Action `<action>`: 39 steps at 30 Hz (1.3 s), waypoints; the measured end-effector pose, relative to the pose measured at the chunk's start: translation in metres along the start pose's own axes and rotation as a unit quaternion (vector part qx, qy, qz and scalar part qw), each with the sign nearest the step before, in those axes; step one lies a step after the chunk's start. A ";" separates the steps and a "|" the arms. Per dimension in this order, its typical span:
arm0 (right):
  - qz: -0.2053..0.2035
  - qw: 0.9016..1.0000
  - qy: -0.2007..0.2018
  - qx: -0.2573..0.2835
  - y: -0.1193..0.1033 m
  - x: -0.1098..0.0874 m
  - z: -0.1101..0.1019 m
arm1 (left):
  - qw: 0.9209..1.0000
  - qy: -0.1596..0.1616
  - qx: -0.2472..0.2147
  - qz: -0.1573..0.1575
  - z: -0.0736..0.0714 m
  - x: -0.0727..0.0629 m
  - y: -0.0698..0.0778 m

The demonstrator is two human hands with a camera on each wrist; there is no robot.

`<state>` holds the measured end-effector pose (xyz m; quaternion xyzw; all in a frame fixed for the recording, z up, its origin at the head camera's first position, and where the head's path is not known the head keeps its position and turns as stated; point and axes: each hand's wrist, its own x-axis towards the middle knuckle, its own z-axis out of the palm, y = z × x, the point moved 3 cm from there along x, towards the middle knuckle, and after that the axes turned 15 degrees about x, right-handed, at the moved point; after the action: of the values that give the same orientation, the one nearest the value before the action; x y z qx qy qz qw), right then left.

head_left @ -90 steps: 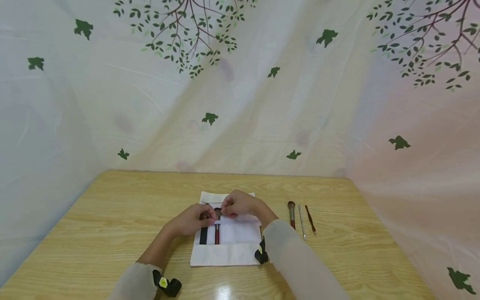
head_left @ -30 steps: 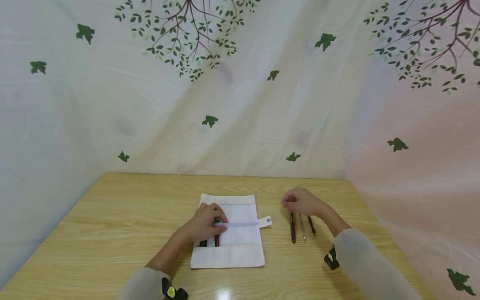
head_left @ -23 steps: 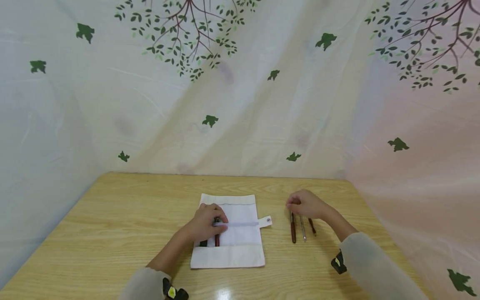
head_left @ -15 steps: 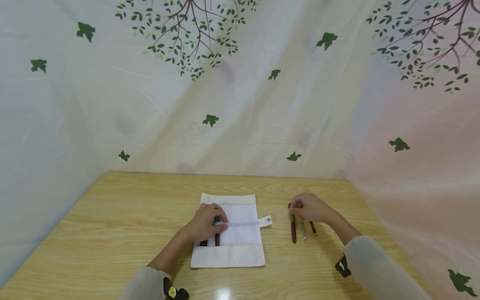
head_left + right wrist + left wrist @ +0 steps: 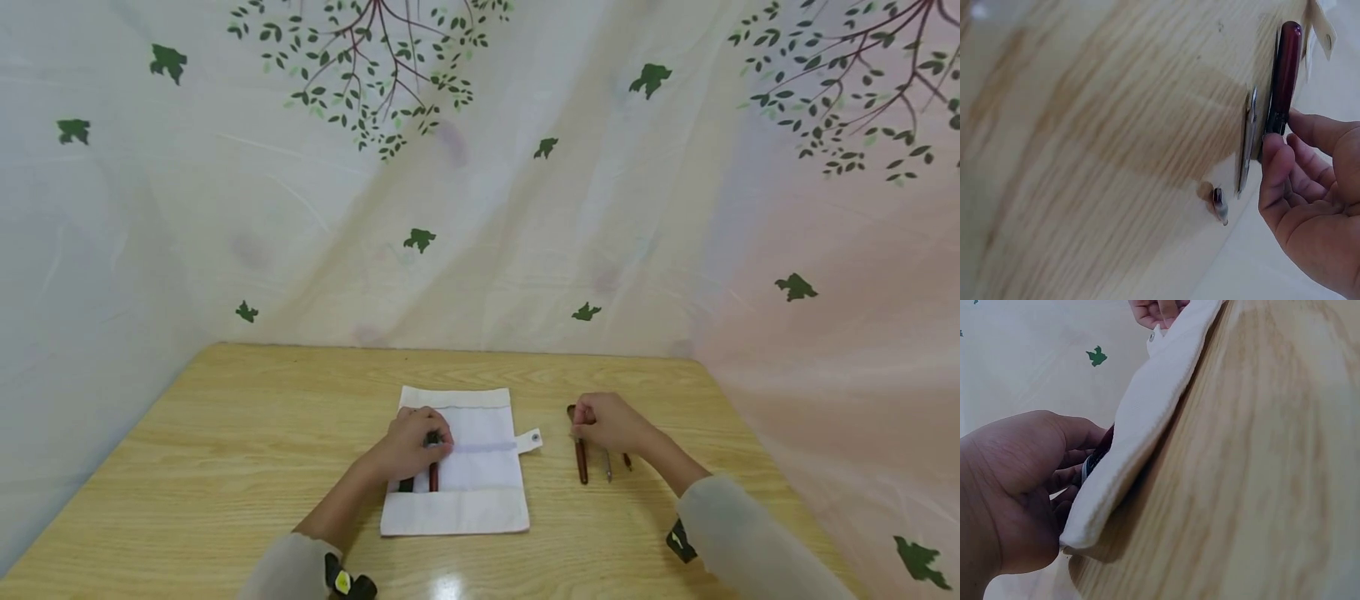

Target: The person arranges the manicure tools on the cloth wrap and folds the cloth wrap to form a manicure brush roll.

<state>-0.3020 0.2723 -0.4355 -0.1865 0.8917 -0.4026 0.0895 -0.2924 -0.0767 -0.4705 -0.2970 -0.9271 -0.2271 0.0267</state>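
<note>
My right hand (image 5: 615, 421) pinches a makeup brush near its middle, between thumb and fingertips. The brush's dark red handle (image 5: 1286, 69) points toward me, close over the table. Beside it lie a thin silver tool (image 5: 1247, 140) and a small brown stick-like tool (image 5: 627, 460), both partly covered by the hand in the head view. On the left, my left hand (image 5: 412, 442) rests on a white cloth brush roll (image 5: 487, 508), its fingers loosely bent. Under that hand sit a red-handled brush (image 5: 433, 477) and a flat black item (image 5: 406, 486), tucked into the roll's front pocket.
A snap tab (image 5: 529, 441) sticks out from the roll's right side, between the roll and the right hand. The wooden table (image 5: 225, 467) reaches back to a pale printed curtain (image 5: 337, 250).
My right hand left the roll, went over to the loose tools and took hold of the makeup brush, whose far end has shifted slightly left. The left hand has settled flat over the roll.
</note>
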 end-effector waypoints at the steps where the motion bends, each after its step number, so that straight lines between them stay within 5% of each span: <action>1: 0.001 1.000 0.003 0.001 -0.001 0.001 0.001 | 1.000 0.000 -0.003 -0.004 0.000 0.000 0.000; 30: 0.072 0.996 0.059 0.012 -0.010 0.011 0.018 | 0.998 -0.024 -0.041 -0.040 0.002 0.002 -0.005; 39: 0.076 0.996 0.043 -0.001 -0.013 0.017 0.020 | 0.998 -0.028 -0.045 -0.045 0.001 0.001 -0.004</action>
<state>-0.3077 0.2440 -0.4395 -0.1012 0.9066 -0.4016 0.0816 -0.2952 -0.0788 -0.4734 -0.2622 -0.9288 -0.2608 -0.0224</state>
